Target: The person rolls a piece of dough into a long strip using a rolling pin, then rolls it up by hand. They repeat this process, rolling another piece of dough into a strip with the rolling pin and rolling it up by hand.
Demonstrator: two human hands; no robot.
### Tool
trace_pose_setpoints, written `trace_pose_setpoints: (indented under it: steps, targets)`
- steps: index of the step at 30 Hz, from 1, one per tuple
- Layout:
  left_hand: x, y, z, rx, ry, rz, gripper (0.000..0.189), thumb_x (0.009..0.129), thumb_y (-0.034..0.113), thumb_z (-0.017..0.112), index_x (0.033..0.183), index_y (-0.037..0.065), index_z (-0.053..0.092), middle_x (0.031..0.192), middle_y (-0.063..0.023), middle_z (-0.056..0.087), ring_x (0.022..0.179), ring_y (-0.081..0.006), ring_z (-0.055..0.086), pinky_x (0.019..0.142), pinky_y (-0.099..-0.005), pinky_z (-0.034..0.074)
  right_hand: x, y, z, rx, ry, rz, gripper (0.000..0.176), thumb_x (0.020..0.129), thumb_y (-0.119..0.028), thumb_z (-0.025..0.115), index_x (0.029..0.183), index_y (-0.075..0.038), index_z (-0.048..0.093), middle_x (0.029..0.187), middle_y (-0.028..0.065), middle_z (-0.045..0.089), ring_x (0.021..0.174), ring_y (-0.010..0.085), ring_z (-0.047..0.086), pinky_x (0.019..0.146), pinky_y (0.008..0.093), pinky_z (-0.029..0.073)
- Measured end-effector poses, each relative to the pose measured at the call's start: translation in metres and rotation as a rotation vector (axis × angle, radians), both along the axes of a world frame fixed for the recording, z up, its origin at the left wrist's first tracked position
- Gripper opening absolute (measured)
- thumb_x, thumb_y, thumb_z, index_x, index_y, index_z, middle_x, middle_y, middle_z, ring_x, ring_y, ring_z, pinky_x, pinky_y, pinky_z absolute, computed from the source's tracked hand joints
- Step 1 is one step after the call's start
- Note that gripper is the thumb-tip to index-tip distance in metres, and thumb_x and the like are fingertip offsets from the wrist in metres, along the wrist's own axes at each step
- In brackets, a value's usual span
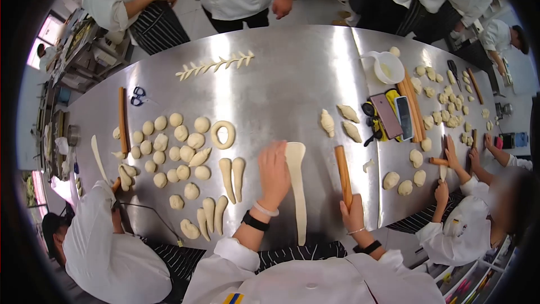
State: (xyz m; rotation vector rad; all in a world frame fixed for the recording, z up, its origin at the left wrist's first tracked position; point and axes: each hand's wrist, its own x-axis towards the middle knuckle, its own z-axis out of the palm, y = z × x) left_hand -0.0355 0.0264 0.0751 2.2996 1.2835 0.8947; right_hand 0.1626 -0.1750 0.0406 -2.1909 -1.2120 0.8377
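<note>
A long flat strip of dough [298, 191] lies on the steel table, wide at its far end and narrowing toward my body. My left hand [274, 173] rests by the strip's wide end, fingers stretched out and touching its left edge. My right hand [353, 215] is closed around the near end of a wooden rolling pin [343, 171], which points away from me, apart from the strip. Left of my left hand lie tapered dough pieces [238, 177] and a dough ring [223, 135]. Beyond the rolling pin sit shaped dough rolls [327, 123].
Several dough balls [180, 133] cover the table's left side. A braided dough spray [214, 65] lies at the back, scissors [138, 97] at the left. Phones [404, 117] and a white bowl [388, 67] stand right. Co-workers' hands [450, 152] work at the right; other people stand around.
</note>
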Motion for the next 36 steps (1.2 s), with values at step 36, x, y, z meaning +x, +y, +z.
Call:
trace_pose_setpoints:
  steps: [36]
  targets:
    - [-0.036,-0.010,-0.004,-0.893,-0.143,-0.239,0.015,0.075,0.000,0.068,0.089,0.000,0.064,0.090,-0.0086,0.066,0.077,-0.0200,0.061,0.069,-0.0295,0.048,-0.027,0.143,0.040,0.446,0.154,0.705,0.014,0.074,-0.005,0.067,0.088,-0.005,0.066,0.076,0.0071,0.060,0.070,0.0251,0.058,0.062,0.0348,0.046]
